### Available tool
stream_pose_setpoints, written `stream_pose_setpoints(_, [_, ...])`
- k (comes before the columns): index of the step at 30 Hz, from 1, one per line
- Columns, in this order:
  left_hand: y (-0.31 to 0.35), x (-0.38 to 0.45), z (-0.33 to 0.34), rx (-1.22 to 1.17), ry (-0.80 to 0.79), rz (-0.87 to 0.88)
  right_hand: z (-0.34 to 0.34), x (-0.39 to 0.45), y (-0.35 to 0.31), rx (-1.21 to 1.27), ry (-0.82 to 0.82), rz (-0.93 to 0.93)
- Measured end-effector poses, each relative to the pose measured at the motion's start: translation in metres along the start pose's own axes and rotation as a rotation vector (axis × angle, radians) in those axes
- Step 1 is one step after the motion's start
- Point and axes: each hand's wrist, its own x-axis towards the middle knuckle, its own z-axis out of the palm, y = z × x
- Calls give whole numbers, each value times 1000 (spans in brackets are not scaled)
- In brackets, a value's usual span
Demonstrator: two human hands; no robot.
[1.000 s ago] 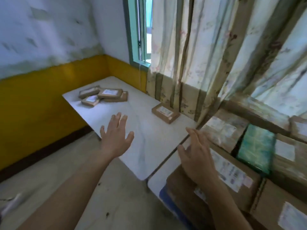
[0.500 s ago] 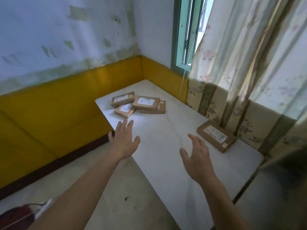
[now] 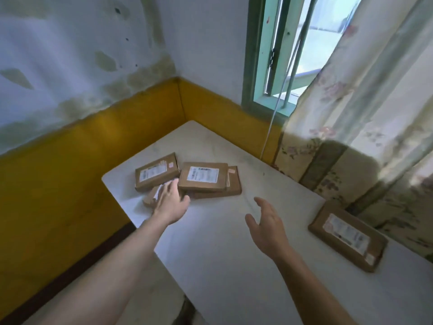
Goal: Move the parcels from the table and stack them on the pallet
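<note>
Brown cardboard parcels are sitting in a loose cluster near the far corner of the white tabletop [image 3: 234, 266], under the window [image 3: 281, 55]: a labelled one [image 3: 156, 171] at the cluster's left, a second [image 3: 203, 176] overlapping a third [image 3: 234, 184], and a small one [image 3: 152, 195] at the cluster's near edge. Left hand [image 3: 169, 200] is reaching onto that small parcel, fingers extended over it, probably because it is nearest; a closed grip is not visible. Right hand [image 3: 267, 227] is hovering open and empty to the cluster's near right, likely readying for a two-handed lift. A lone parcel [image 3: 346, 235] is lying well apart, by the curtain [image 3: 363, 113]. Pallet is out of view.
</note>
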Motion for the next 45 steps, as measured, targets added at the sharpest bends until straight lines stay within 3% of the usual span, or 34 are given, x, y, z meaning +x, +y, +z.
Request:
stream_pose_setpoints(6, [-36,138,26,-171,-199,-40,87,129,-48,71,-69,206])
stream_pose_setpoints(13, [-41,187,46,-377,-313,-144,128,183,-60,186,-17,370])
stream_pose_setpoints(16, [-34,191,50,-448,-246,-127,124,177,-56,274,148,453])
stream_pose_setpoints(22, [42,166,43,-673,-152,162,55,117,-34,655,666,596])
stream_pose_setpoints(27, [135,81,40,-893,-284,408,-23,6,-10,986,932,570])
stream_pose_setpoints(33, [218,-90,56,-951,-502,662,-80,-177,25,941,1174,472])
stream_pose_setpoints(40, [258,-322,102,-1032,-650,829,-117,-403,78,970,1457,379])
stream_pose_setpoints(45, [278,-451,134,-963,-750,934,-134,-525,117,986,1671,420])
